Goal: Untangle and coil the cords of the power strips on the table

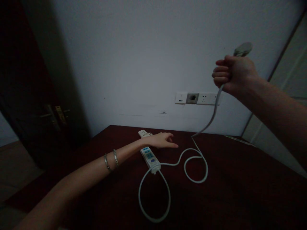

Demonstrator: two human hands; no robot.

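My left hand (161,140) rests on a white power strip (149,154) that lies on the dark red table (240,191); its fingers are loosely curled and point right. My right hand (232,74) is raised in front of the wall, closed in a fist round the strip's white cord (195,159). The plug (242,49) sticks out above the fist. The cord drops from the fist to the table and runs in two loose loops to the strip's near end.
A row of wall sockets (197,98) sits on the white wall just below and left of my right hand. A dark wooden door with a brass handle (54,115) stands at the left. A pale panel (287,95) is at the right edge.
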